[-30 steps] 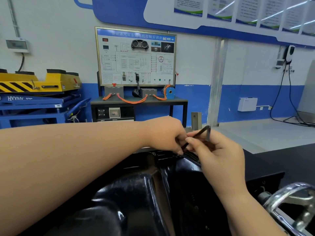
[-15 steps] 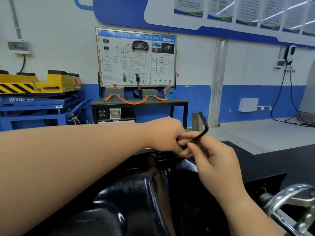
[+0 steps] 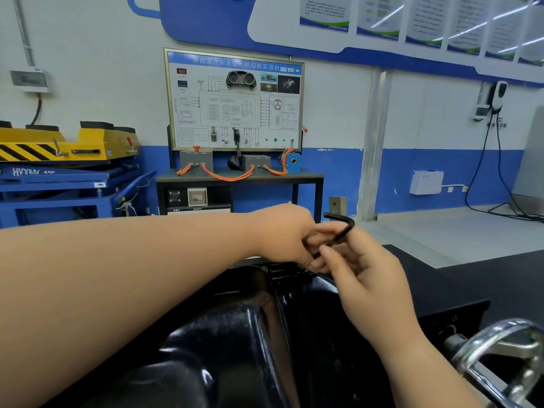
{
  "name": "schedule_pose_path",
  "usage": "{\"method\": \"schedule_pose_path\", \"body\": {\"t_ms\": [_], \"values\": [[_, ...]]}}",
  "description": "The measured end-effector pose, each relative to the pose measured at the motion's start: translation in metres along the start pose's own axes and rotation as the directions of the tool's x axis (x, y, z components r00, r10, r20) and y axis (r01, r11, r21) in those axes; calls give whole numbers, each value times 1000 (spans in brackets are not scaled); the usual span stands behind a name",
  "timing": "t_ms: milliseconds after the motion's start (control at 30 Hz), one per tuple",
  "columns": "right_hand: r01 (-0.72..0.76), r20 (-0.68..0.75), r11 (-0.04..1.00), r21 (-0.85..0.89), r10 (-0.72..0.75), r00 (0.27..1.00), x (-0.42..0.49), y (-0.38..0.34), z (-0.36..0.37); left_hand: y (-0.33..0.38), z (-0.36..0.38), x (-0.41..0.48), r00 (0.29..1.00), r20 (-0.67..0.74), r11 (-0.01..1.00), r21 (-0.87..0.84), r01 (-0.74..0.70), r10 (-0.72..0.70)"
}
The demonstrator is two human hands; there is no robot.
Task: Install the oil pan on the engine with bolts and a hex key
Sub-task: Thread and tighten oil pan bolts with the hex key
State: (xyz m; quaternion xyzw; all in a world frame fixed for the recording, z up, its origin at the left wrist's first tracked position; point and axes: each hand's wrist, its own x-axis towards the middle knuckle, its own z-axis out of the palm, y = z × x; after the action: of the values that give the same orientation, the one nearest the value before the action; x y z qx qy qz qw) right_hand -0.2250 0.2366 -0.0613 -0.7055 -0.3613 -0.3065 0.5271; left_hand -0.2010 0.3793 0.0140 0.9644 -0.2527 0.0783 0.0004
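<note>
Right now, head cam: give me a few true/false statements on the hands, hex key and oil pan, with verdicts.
1. The right hand pinches the hex key. True.
2. The hex key's short arm points down into the oil pan. False: the bend is at the top, above the hands, and the short arm points left.
3. The left hand rests on the chrome handle. False: it is at the key's lower end, by the pan's far rim, and nothing touches the handle.
4. The left forearm crosses above the oil pan. True.
</note>
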Motion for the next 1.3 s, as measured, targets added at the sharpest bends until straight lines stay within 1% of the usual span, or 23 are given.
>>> {"method": "schedule_pose_path", "body": {"t_ms": [67, 133, 267, 333, 467, 567, 633, 733, 833, 933, 1033, 1167, 1233, 1300], "values": [[57, 22, 997, -51, -56, 998, 0, -3, 0, 0, 1, 0, 1000, 8, 1000, 7, 6, -6], [77, -18, 993, -89, -79, 997, 2, -3, 0, 0, -1, -1, 1000, 14, 1000, 2, -9, 9], [19, -125, 996, -84, -29, 992, 4, 5, -1, 0, -1, -3, 1000, 4, 998, -69, -1, 1], [-16, -142, 998, -68, 6, 990, 5, 6, 1, 1, -2, -4, 1000, 4, 996, -91, -4, 4], [-25, -81, 999, -48, 21, 996, 4, 5, 2, 1, -3, -3, 1000, 18, 996, -85, -6, 8], [24, -10, 1000, 7, -24, 1000, 0, -1, 0, 1, -2, -3, 1000, 6, 998, -56, 20, -20], [69, -6, 997, -34, -69, 998, -1, -4, -1, 1, -2, -3, 1000, 15, 998, -63, 17, -16], [79, -84, 993, -86, -87, 993, 1, -4, -1, 2, -2, -3, 1000, 21, 997, -77, 14, -13], [10, -150, 998, -58, -19, 988, 4, 1, 0, 2, -2, -4, 1000, 23, 996, -82, 20, -18], [-50, -197, 993, -105, 28, 980, 6, 3, 2, 2, -4, -4, 999, 32, 996, -89, 8, -5], [-39, -169, 994, -107, 20, 985, 4, 1, 1, 3, -4, -4, 1000, 28, 997, -75, 11, -9], [38, -61, 999, 5, -38, 997, -2, -4, -1, 2, -4, -4, 1000, -6, 999, -48, 24, -24], [80, -38, 996, -28, -81, 996, -2, -5, -2, 2, -3, -3, 1000, 2, 999, -48, 25, -24], [92, -69, 993, -68, -97, 993, -1, -5, -2, 1, -3, -2, 1000, 5, 997, -71, 18, -18]]}}
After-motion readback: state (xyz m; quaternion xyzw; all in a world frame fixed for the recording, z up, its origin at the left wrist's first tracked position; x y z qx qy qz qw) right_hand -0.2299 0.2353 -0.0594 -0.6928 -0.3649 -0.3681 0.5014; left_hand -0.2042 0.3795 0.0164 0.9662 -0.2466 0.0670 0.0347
